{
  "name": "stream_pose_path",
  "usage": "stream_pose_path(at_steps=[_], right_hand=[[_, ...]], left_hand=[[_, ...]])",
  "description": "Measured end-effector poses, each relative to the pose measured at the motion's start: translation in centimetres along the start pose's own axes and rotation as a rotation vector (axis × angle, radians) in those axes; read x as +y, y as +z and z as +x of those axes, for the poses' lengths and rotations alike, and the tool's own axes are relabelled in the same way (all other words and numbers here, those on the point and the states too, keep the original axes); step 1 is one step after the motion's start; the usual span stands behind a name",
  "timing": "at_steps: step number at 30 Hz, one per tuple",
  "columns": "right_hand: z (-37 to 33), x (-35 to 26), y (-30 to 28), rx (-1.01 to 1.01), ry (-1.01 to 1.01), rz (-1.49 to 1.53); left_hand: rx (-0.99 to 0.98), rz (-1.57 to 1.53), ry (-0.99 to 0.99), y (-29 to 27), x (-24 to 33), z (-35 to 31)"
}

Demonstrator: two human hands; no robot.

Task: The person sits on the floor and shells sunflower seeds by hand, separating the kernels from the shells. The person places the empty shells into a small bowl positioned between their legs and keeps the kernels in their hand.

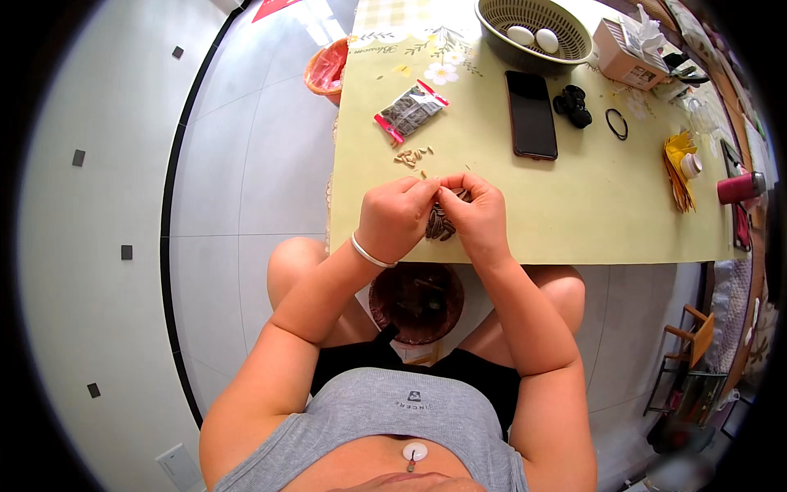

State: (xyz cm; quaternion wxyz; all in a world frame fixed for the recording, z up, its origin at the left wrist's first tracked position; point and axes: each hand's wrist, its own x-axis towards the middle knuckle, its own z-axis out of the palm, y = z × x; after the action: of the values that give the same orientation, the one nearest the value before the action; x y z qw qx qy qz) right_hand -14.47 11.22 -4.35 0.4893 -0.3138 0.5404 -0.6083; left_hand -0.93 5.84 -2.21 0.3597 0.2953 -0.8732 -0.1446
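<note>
My left hand (397, 215) and my right hand (477, 215) meet at the table's near edge, thumbs and fingertips pinched together. Whatever lies between the fingertips is too small and covered to see, likely no bigger than a seed. Under and between the hands is a pile of dark striped sunflower seeds (440, 226), partly hidden by the fingers. Just beyond my left hand lies a small heap of pale shelled kernels (412, 156). Farther off sits a clear packet with pink ends (411, 112), holding dark seeds.
On the table (607, 221) are a phone (532, 115), a black object (573, 107), a black hair tie (616, 124), a basket (492, 41) with two eggs, and a tissue box (630, 54). A brown bin (416, 316) stands between my knees; an orange bin (321, 82) is beyond the left edge.
</note>
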Motion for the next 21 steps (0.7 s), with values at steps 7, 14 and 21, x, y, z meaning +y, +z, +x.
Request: stream_pose_path(at_steps=[7,14,21], right_hand=[[0.37,-0.38,-0.38,-0.004,-0.054,-0.036],[0.33,-0.42,-0.31,0.0,-0.057,-0.14],[0.84,0.36,-0.19,0.008,-0.061,-0.088]], left_hand=[[0.005,0.03,0.025,0.26,0.23,0.39],[0.023,0.025,0.034,0.75,0.32,0.16],[-0.017,0.013,-0.04,0.43,0.56,0.16]])
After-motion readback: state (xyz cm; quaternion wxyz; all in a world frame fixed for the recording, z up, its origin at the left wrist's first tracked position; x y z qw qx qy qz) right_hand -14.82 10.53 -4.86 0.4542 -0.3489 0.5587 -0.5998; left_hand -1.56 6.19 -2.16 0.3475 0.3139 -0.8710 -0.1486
